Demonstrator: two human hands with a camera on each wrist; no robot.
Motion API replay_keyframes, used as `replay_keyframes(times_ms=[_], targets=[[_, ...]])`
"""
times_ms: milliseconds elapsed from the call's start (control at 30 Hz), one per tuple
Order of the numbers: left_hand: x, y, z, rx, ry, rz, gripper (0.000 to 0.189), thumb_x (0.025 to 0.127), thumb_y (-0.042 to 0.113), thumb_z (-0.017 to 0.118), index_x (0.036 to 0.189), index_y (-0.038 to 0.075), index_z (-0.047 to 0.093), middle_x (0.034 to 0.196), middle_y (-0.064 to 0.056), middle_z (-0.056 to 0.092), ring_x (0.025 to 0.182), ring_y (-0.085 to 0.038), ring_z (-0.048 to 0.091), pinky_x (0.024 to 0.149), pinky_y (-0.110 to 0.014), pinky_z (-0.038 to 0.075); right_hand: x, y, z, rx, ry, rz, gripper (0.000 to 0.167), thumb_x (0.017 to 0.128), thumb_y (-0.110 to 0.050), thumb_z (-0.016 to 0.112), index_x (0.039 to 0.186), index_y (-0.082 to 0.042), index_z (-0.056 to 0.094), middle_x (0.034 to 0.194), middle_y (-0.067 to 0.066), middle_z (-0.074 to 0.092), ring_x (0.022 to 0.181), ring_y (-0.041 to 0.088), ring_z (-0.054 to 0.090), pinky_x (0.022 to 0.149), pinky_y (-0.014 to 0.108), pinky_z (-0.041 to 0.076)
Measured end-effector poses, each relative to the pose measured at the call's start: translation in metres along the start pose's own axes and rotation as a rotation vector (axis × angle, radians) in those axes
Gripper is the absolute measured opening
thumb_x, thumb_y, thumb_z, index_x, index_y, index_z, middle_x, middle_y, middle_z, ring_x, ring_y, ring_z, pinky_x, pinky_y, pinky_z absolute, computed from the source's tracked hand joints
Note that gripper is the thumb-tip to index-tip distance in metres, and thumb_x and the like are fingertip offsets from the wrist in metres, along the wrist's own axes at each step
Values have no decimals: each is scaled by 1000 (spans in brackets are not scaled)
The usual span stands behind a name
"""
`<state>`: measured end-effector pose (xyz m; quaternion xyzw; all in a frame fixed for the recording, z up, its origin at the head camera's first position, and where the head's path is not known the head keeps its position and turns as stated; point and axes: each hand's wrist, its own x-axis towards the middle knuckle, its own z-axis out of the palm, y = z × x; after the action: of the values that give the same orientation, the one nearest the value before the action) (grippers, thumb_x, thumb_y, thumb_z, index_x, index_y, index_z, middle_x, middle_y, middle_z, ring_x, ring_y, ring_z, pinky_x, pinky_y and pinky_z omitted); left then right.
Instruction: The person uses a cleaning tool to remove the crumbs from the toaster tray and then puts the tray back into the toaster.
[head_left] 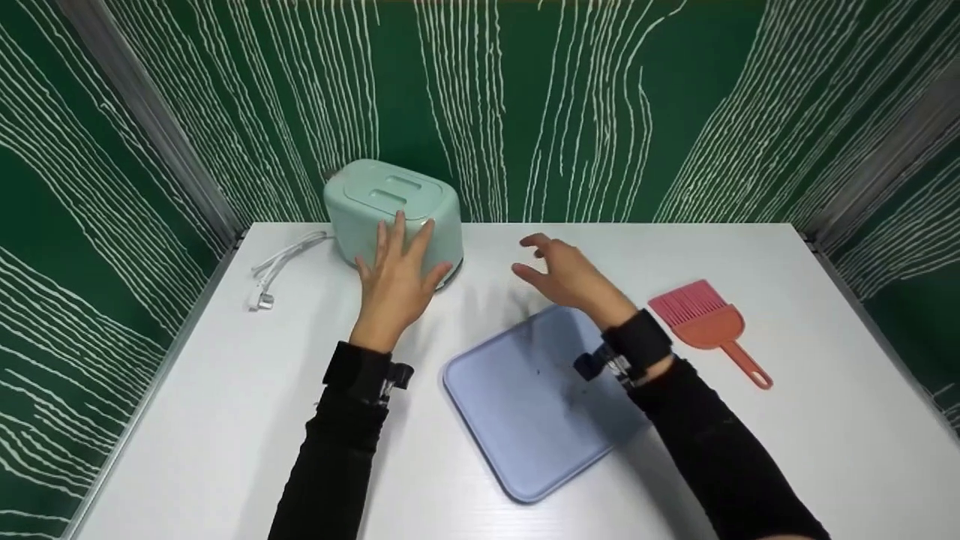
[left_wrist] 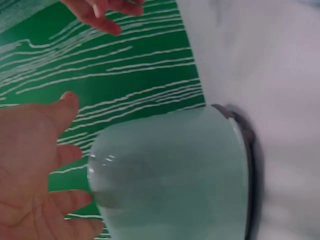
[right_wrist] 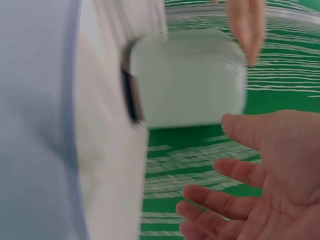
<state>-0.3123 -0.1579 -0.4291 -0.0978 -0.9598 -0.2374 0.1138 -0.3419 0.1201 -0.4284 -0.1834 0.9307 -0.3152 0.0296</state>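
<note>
A mint-green toaster [head_left: 397, 195] with two covered slots on top stands at the back left of the white table. My left hand [head_left: 394, 285] is nearest to it, fingers spread, overlapping its front side in the head view. In the left wrist view that hand [left_wrist: 30, 170] is beside the toaster's rounded upper edge [left_wrist: 170, 175], holding nothing. My right hand [head_left: 566, 274] hovers past the far corner of a blue tray [head_left: 517, 420], thumb and fingers parted. The right wrist view shows its bare palm [right_wrist: 290, 170] facing toward the toaster [right_wrist: 190, 80].
Dark specks lie on the tray. A red-orange brush [head_left: 709, 330] with pink bristles rests to the right. The toaster's white cord and plug [head_left: 262, 300] lie at the left. Green walls with white lines [head_left: 585, 97] bound the table at the back and sides.
</note>
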Motion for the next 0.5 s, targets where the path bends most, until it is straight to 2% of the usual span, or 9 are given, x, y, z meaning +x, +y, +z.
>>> replay_keyframes(times_ms=[200,367,500], targets=[[-14,11,-4,33,-43,-4,70,107,54,58,169,28,37,181,-17,13,166,-49,10,118,-89,7,-45,17,-40,-70,107,15,64,111,-40,58,162,-3,42,159,32,49,149,49,46,124,64,36],[-27,17,-9,42,-54,2,71,107,55,59,168,28,37,180,-17,16,166,-51,13,117,-91,7,-83,24,-61,-131,208,8,65,109,-37,63,162,-3,44,158,33,50,147,54,46,121,70,36],[-37,22,-17,64,-99,-13,71,107,57,57,169,31,35,181,-14,15,167,-50,7,117,-91,3,-108,27,-73,-165,223,16,68,109,-39,63,164,-6,40,161,35,45,148,58,41,120,74,32]])
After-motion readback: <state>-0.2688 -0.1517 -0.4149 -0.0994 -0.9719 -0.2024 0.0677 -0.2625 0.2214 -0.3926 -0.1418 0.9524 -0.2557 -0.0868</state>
